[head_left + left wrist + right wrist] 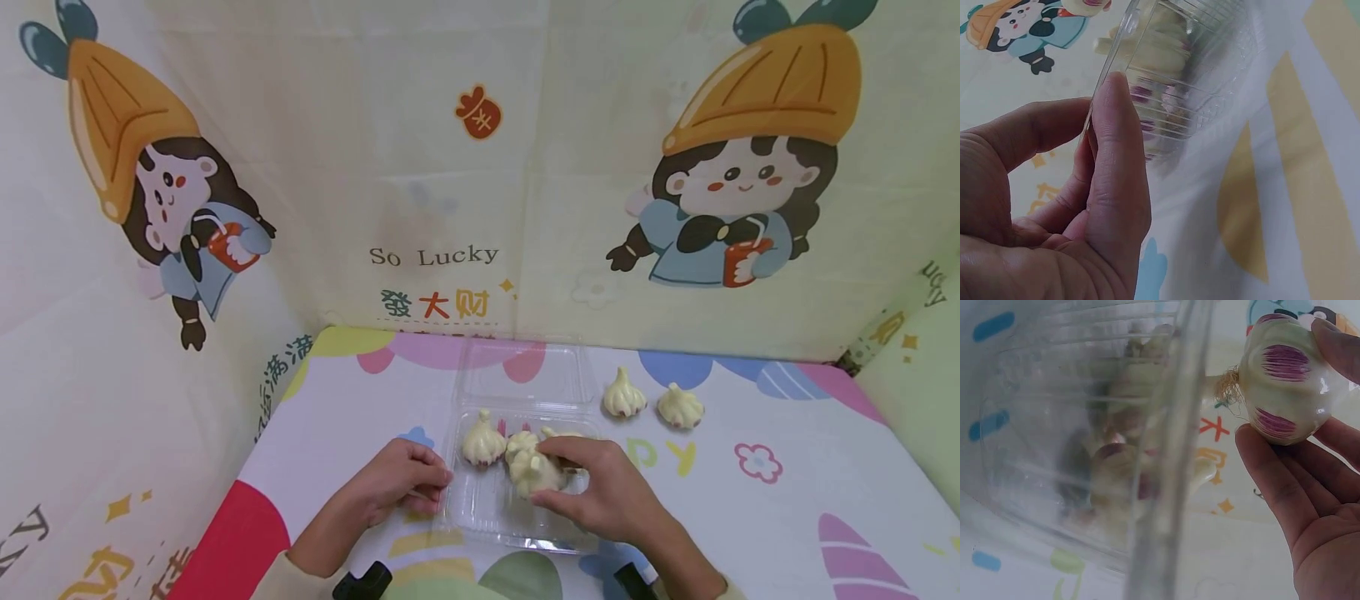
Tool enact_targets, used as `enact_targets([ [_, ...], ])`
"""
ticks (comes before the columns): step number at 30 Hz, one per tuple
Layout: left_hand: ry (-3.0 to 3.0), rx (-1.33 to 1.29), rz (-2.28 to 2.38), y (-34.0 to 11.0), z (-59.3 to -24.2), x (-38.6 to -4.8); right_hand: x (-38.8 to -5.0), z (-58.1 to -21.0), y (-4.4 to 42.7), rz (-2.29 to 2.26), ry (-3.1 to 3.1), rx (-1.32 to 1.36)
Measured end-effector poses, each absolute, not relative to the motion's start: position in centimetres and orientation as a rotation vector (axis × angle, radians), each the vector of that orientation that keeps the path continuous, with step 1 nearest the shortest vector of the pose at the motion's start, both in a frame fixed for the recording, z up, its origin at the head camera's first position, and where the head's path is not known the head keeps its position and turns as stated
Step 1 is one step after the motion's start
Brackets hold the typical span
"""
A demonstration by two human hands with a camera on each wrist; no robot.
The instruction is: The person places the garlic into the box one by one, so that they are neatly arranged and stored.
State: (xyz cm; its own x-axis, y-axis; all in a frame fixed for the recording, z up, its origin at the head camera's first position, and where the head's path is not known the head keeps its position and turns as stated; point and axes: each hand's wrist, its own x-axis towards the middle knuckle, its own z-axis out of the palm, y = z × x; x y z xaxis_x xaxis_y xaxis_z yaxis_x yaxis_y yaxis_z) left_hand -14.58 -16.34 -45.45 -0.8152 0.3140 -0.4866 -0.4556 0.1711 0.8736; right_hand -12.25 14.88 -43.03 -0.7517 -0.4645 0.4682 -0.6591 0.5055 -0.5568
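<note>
A clear plastic clamshell box (480,508) lies with its lid (525,375) folded back. My left hand (405,483) pinches the rim at the box's left side; the left wrist view shows thumb and finger on that rim (1124,47). Above the box my right hand (607,483) holds a garlic bulb (1288,381), white with purple streaks and dry roots, between thumb and fingers. Inside the box sit a garlic bulb (482,439) at the left and another (520,444) in the middle. Behind the right hand, more garlic (553,432) is partly hidden.
Two more garlic bulbs, one (624,394) nearer the box and one (681,407) farther right, rest on the patterned tablecloth (750,525). A printed cloth backdrop (570,208) rises behind the table and along both sides.
</note>
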Motion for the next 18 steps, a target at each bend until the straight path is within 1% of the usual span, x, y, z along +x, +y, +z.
enact_targets([
  [18,1.833,-0.118,1.740,-16.36,-45.55,-14.45,-12.36,-43.98,14.06,1.108,-2.477,1.003],
])
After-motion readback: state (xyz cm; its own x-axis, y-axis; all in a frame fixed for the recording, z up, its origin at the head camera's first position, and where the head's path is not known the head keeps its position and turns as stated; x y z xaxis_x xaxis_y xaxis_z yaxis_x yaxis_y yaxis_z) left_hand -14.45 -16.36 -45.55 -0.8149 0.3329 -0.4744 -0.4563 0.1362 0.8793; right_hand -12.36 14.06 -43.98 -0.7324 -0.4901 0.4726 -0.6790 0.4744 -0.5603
